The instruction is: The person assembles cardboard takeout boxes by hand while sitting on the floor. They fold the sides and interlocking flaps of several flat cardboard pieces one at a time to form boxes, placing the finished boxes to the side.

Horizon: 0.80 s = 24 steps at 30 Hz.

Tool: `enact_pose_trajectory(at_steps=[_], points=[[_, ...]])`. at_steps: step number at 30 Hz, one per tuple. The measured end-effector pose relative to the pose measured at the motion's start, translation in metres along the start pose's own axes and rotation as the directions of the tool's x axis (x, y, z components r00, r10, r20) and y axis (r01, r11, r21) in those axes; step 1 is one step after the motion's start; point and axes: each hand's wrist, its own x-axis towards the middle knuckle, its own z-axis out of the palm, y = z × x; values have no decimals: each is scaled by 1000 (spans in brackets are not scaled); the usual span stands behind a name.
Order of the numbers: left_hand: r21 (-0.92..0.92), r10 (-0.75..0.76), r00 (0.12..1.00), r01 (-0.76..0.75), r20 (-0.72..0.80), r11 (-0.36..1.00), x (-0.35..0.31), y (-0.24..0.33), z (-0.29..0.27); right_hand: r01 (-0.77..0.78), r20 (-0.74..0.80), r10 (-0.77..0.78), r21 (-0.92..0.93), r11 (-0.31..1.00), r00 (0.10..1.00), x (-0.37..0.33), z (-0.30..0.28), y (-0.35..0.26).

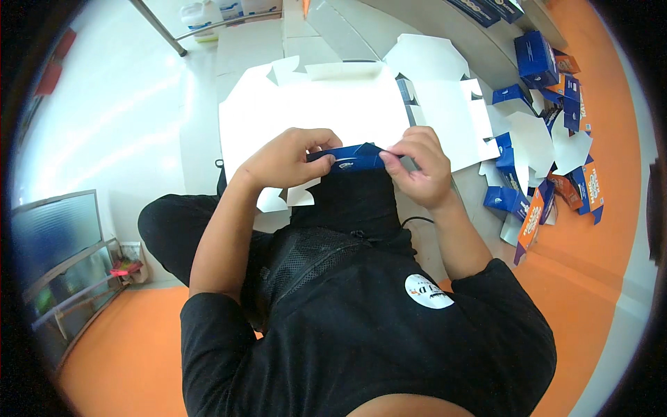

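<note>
An unfolded cardboard box (313, 104) lies in front of me, its white inside facing up and cut flaps along its edges. The edge nearest me is bent up and shows a blue printed flap (358, 164). My left hand (288, 160) pinches this flap at its left part, the thumb on the blue side and the fingers behind. At the flap's right corner, my right hand (422, 170) grips between thumb and curled fingers. Both hands are closed on the same box.
A second flattened white box (441, 97) lies to the right, partly under the first. Several blue and orange cartons (535, 59) are heaped on the far right floor. A metal rail (163, 31) and white jugs (201, 17) stand at the far left. A glass-fronted frame (59, 236) is at left.
</note>
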Motion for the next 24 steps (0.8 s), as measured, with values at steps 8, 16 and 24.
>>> enact_pose_trajectory(at_steps=[8, 16, 24], points=[[23, 196, 981, -196, 8, 980, 1, -6, 7, -99, 314, 81, 42, 994, 946, 1, 8, -2], [-59, 31, 996, -36, -79, 998, -2, -1, 3, -183, -53, 187, 79, 980, 981, 5, 8, -1], [-46, 44, 999, -44, 3, 998, -3, -4, 6, -113, 155, 97, 99, 989, 983, 6, 9, 2]])
